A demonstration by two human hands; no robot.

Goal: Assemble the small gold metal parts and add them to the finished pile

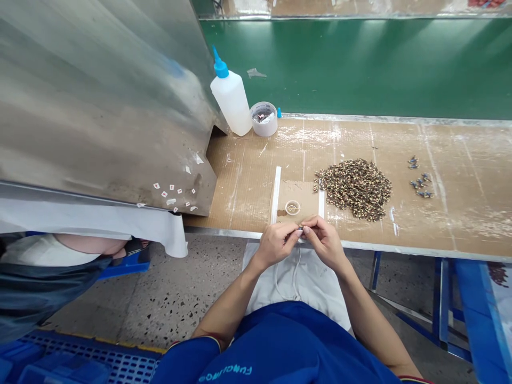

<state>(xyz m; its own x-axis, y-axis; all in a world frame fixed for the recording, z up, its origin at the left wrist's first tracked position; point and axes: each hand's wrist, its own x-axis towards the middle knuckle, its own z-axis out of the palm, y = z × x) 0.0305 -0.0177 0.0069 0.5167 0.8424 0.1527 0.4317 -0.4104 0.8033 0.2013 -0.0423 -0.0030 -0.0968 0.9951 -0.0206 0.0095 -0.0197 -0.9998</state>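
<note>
My left hand (278, 242) and my right hand (323, 240) meet at the table's front edge, fingertips pinched together. Between them is a tiny gold-coloured part (301, 228), mostly covered by the fingers, so its exact kind cannot be made out. Just beyond the hands, a small round shallow dish (292, 202) rests on a cardboard patch (306, 192) between two white strips. Right of it lies a large heap of small brass-and-dark parts (356, 189). Farther right are several loose little parts with blue bits (422, 184).
A white squeeze bottle (232, 104) with a blue nozzle stands at the back left beside a tape roll (264, 120) containing scraps. A metal housing (120, 106) bounds the left side. Behind the cardboard-covered table (472, 197) runs a green belt (360, 66). Another person's leg (88, 244) shows at left.
</note>
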